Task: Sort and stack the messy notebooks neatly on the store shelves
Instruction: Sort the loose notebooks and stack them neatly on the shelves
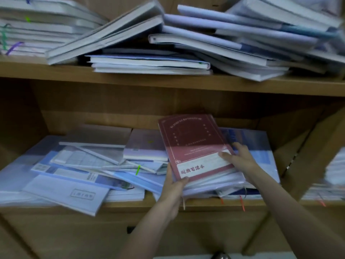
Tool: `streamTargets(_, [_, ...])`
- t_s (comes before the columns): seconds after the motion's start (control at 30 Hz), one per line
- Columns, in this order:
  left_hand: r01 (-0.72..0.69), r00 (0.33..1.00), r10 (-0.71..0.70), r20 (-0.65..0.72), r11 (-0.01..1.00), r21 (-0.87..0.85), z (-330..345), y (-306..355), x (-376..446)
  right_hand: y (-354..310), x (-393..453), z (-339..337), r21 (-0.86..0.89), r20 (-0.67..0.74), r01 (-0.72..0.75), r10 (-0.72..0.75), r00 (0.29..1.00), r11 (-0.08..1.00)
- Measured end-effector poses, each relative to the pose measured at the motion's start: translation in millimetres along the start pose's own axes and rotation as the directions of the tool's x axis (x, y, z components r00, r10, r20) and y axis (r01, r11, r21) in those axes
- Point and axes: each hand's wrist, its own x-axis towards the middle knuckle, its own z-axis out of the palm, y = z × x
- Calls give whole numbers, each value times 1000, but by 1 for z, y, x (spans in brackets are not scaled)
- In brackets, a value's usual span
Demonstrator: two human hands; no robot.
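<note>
- Red notebook (196, 146) tops a small stack of notebooks (214, 184) on the lower shelf (186, 204); both hands are on that stack.
- Left hand (174, 186) grips the stack's near left corner: thumb curled over the red cover's bottom edge, fingers seem tucked under, not clearly seen.
- Right hand (240, 157) lies on the stack's right side, fingers fairly straight and spread, pressing the white label strip and right edge; more pressing than clutching.
- Handling guess: stack of several soft-cover books, moderately heavy together, each one thin and bendy. Covers look glossy or plastic-sleeved, so layers likely slide on each other.
- Best hold, judged: clamp from both sides, one hand under the near corner, one squaring the far edge; top-only grip would let the lower books slip out.
- Orange ribbon bookmarks (242, 204) dangle below the right hand over the shelf front; could snag.
- Left of the left hand: loose pale blue notebooks (89, 174) fanned at angles, some overhanging the shelf lip; easy to knock off.
- Above both hands, upper shelf (168, 81) carries leaning, collapsed piles (205, 43); likely unstable, not yet sorted.
- Picture is soft with blur; fine finger detail uncertain.
</note>
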Motion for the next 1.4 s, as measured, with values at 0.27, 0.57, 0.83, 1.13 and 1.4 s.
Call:
streamTargets(0.27, [183,983,-180,39,921,-344,10,43,7,18,-8,-53,452,149,-173,117,982,875])
streamTargets(0.57, [1,1000,-3,-6,957,-291,-37,88,-10,35,-28,-6,-799,311,323,-111,944,507])
streamTargets(0.83, [51,993,-57,-104,997,-60,-151,85,-43,14,-27,0,-855,431,470,-203,879,217])
streamTargets(1.13, [46,982,-44,-186,999,12,-156,92,-39,-8,-35,-5,-860,352,500,-585,730,106])
streamTargets(1.4, [75,979,-60,-194,995,68,-183,101,-63,-61,-12,-24,-889,5,209,-448,894,408])
